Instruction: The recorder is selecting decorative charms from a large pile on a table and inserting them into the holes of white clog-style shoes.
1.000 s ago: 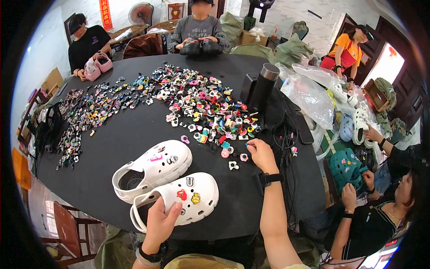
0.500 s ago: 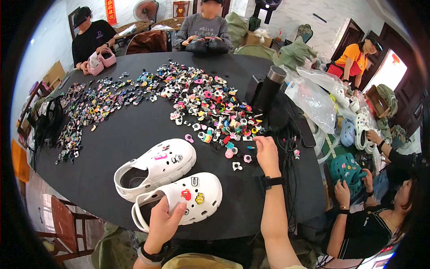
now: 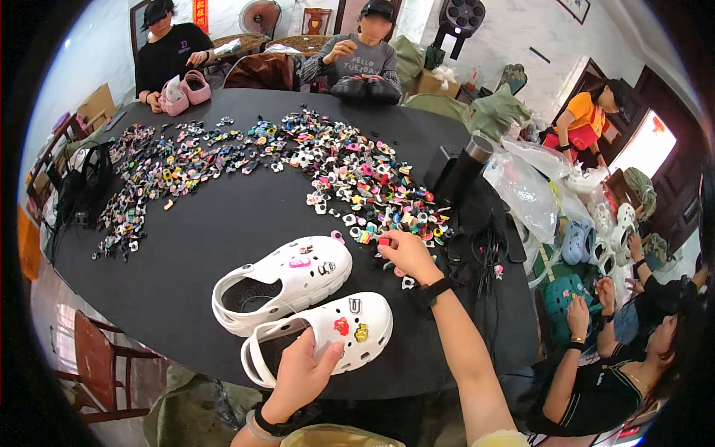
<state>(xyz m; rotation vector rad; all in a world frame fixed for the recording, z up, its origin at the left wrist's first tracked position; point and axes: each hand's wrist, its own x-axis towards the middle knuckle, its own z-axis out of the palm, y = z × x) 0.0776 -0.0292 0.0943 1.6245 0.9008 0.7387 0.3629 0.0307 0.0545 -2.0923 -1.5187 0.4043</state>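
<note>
My left hand (image 3: 304, 374) is closed on the nearer white clog (image 3: 378, 339), thumb on its upper and fingers out of sight inside the shoe. Red, yellow and grey charms sit in that clog's holes. Beside it on the far side lies a second white clog (image 3: 331, 255), bearing a pink charm and a black-and-white one. My right hand (image 3: 411, 257) pinches a small red shoe charm (image 3: 384, 243) at the near end of the charm pile (image 3: 365, 171). Some loose charms are partly hidden under that hand.
A black tumbler (image 3: 465, 167) stands at the right, near dark cables (image 3: 488, 253). Across the black table (image 3: 246, 201), two people handle pink clogs (image 3: 196, 88) and black shoes (image 3: 365, 89). On the right, a co-worker handles a teal clog (image 3: 562, 302), with plastic bags (image 3: 525, 186) beyond.
My right hand has moved left and now pinches a red charm. My left hand keeps its hold on the near clog. The view has shifted slightly, and the person opposite has raised one hand.
</note>
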